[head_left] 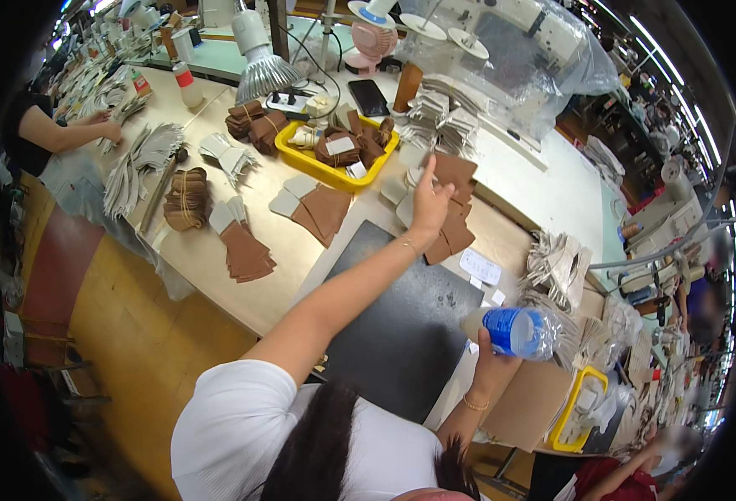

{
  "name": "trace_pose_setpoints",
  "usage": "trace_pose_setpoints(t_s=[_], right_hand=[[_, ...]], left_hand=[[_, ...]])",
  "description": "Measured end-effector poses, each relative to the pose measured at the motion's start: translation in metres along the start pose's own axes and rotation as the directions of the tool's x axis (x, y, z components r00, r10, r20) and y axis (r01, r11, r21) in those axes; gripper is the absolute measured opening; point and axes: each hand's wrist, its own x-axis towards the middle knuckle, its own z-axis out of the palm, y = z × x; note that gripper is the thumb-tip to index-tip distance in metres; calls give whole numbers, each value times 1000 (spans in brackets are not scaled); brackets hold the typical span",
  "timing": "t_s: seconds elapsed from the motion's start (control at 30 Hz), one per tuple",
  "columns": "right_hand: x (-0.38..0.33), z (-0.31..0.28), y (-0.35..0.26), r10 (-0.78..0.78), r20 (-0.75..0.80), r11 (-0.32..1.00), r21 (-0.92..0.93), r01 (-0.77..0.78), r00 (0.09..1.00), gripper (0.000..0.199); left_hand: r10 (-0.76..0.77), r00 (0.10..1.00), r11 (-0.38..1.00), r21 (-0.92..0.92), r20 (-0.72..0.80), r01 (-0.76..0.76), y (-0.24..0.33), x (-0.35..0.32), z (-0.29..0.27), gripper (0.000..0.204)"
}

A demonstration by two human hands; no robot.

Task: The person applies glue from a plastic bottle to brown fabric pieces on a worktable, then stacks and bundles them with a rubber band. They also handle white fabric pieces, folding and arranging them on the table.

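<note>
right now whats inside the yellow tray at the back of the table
The yellow tray holds bundles of brown cut pieces, some tied with bands, plus a few pale pieces. They hide the tray's floor, so anything beneath them cannot be seen.
</note>
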Motion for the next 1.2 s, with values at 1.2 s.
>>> trace_pose_setpoints(t_s=[1.2], right_hand=[[-5, 27, -4, 18, 251, 986, 155, -59, 968, 82]], left_hand=[[413, 799, 154, 898, -438, 412, 179, -125, -287, 40]])
